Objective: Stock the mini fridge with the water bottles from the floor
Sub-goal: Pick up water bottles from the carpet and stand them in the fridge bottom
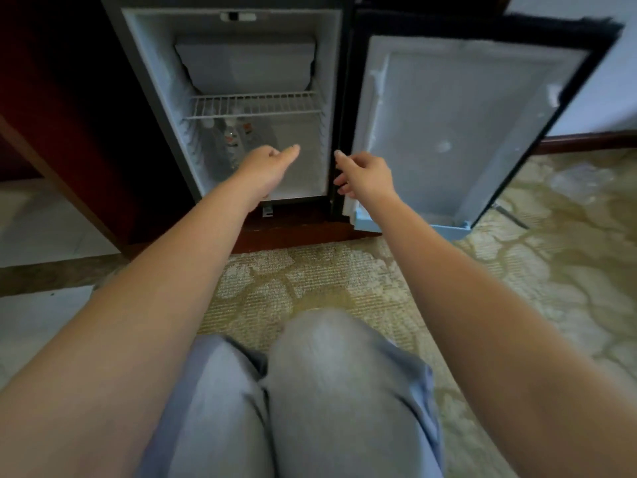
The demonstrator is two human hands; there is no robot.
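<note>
A patterned carpet [344,277] fills the floor in front of a mini fridge [157,98] set into a dark wooden cabinet [69,115]. The fridge door [458,132] is swung fully to the right, its inner face bare, its lower corner reaching over the carpet. Inside, a freezer box [244,63] sits at the top with a white wire shelf [255,105] below it. Under the shelf, water bottles [231,139] stand in the left rear of the lower compartment, blurred; the compartment's right half and the floor near its front edge lie open. A person kneels facing the fridge, grey trouser knees [327,357] low in the frame and both bare arms stretched forward. The left hand [267,167] reaches into the lower compartment, fingers loosely curled, forefinger pointing, holding nothing; it is just beside the bottles, and contact cannot be judged. The right hand [365,174] hovers at the hinge edge between fridge and door, fingers half open and empty.
</note>
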